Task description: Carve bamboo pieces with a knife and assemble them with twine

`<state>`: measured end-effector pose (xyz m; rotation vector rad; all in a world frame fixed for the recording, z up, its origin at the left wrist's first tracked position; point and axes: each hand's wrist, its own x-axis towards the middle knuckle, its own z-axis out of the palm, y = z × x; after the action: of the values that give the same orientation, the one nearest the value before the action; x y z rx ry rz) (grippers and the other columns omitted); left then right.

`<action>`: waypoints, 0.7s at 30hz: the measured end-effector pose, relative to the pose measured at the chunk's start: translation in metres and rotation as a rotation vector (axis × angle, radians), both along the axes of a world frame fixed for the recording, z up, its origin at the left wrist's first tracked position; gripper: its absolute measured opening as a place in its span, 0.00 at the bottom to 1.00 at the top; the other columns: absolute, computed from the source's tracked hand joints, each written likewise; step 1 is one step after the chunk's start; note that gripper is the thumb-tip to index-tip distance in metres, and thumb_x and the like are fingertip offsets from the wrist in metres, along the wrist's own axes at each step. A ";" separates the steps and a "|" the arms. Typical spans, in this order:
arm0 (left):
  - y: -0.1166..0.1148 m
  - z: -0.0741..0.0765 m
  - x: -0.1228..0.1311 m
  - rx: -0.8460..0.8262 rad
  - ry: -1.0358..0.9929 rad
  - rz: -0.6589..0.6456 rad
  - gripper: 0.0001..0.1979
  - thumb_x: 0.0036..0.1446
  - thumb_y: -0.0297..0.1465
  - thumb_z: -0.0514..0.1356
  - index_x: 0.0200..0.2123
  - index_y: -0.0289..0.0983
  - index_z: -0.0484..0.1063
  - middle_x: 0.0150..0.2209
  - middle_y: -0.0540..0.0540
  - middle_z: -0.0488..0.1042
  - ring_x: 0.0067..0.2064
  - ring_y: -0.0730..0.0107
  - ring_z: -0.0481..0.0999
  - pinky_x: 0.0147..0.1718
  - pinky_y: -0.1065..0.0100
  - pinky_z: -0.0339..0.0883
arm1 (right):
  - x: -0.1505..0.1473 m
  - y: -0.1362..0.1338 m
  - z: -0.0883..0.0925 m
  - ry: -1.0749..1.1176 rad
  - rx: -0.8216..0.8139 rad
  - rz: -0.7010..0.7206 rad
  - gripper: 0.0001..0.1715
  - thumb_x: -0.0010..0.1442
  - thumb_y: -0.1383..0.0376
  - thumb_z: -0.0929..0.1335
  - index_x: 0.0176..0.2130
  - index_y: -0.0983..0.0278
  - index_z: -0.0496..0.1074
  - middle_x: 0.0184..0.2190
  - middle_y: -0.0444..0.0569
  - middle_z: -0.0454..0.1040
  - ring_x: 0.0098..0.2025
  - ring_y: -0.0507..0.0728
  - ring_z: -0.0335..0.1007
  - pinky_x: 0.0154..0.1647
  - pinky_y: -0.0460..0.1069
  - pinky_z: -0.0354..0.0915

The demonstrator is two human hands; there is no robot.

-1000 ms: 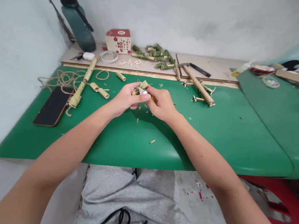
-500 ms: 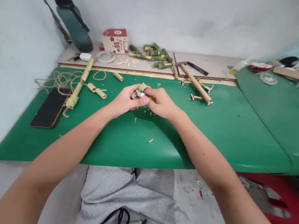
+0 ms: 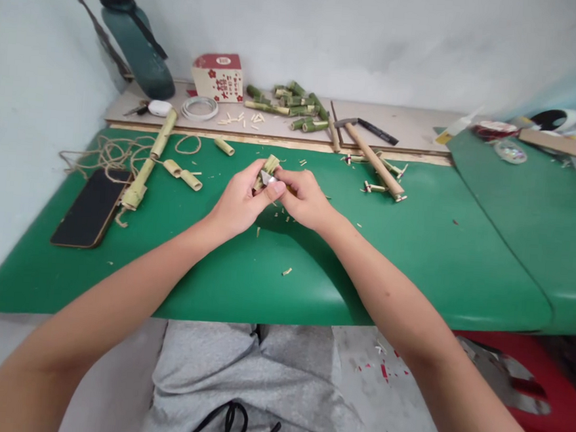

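Observation:
My left hand (image 3: 241, 196) is closed around a short piece of bamboo (image 3: 270, 165), whose pale end sticks up above the fingers. In my right hand (image 3: 303, 197) is a utility knife (image 3: 269, 179); its blade lies against the bamboo, and a bit of yellow handle shows by the palm. My left thumb presses near the blade. Both hands meet just above the green mat (image 3: 224, 277). Small bamboo shavings (image 3: 287, 271) are scattered beneath and around them. My fingers hide the lower part of the bamboo.
A hammer (image 3: 373, 157) lies at right over small bamboo assemblies (image 3: 375, 188). Cut green bamboo pieces (image 3: 296, 105) are heaped on the back board. At left are a phone (image 3: 91, 209), twine (image 3: 107, 154), jointed bamboo tubes (image 3: 148, 167) and a bottle (image 3: 139, 47).
The whole view has shifted slightly. The blade shows at a steeper angle against the bamboo, and a few more shavings lie to the right of my hands.

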<state>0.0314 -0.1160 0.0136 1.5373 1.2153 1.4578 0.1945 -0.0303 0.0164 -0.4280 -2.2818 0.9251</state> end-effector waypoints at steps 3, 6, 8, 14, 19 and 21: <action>-0.004 0.005 0.005 -0.031 -0.007 0.074 0.26 0.58 0.55 0.71 0.47 0.42 0.77 0.31 0.50 0.70 0.30 0.68 0.65 0.29 0.67 0.56 | -0.002 -0.003 0.001 -0.014 -0.030 -0.048 0.33 0.72 0.39 0.62 0.29 0.61 0.66 0.21 0.40 0.60 0.26 0.51 0.54 0.30 0.49 0.54; -0.007 0.009 0.010 -0.047 -0.040 0.149 0.23 0.57 0.53 0.73 0.42 0.41 0.77 0.29 0.51 0.68 0.30 0.67 0.65 0.29 0.66 0.55 | -0.008 -0.007 0.003 0.042 -0.086 -0.089 0.36 0.71 0.36 0.62 0.30 0.61 0.69 0.23 0.42 0.64 0.28 0.52 0.57 0.31 0.50 0.56; -0.008 0.011 0.013 -0.048 -0.071 0.179 0.23 0.57 0.53 0.72 0.40 0.41 0.76 0.29 0.50 0.68 0.31 0.67 0.66 0.30 0.66 0.56 | -0.013 -0.011 0.004 0.100 -0.135 -0.119 0.37 0.70 0.34 0.61 0.31 0.61 0.69 0.25 0.43 0.66 0.29 0.53 0.59 0.31 0.49 0.57; -0.001 0.014 0.016 -0.125 -0.281 0.093 0.30 0.53 0.59 0.72 0.41 0.40 0.75 0.26 0.53 0.63 0.26 0.73 0.62 0.24 0.67 0.53 | -0.018 -0.014 0.005 0.150 -0.173 -0.158 0.36 0.72 0.36 0.60 0.31 0.61 0.70 0.27 0.44 0.68 0.30 0.53 0.62 0.32 0.49 0.59; 0.002 0.017 0.013 -0.257 -0.426 -0.011 0.32 0.45 0.57 0.78 0.39 0.40 0.74 0.23 0.57 0.56 0.21 0.81 0.51 0.17 0.70 0.44 | -0.013 -0.015 0.004 0.110 -0.109 -0.213 0.31 0.72 0.39 0.64 0.31 0.61 0.69 0.25 0.42 0.67 0.27 0.51 0.57 0.31 0.49 0.56; 0.003 0.017 0.012 -0.265 -0.426 0.007 0.31 0.44 0.56 0.78 0.38 0.39 0.74 0.23 0.57 0.55 0.21 0.82 0.50 0.16 0.71 0.43 | -0.012 -0.014 0.005 0.087 -0.065 -0.311 0.31 0.72 0.40 0.64 0.29 0.60 0.66 0.22 0.40 0.64 0.26 0.51 0.55 0.30 0.50 0.52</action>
<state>0.0431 -0.1135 0.0309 0.9844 1.1003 1.4658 0.1825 -0.0444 0.0210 -0.7323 -2.0369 0.8426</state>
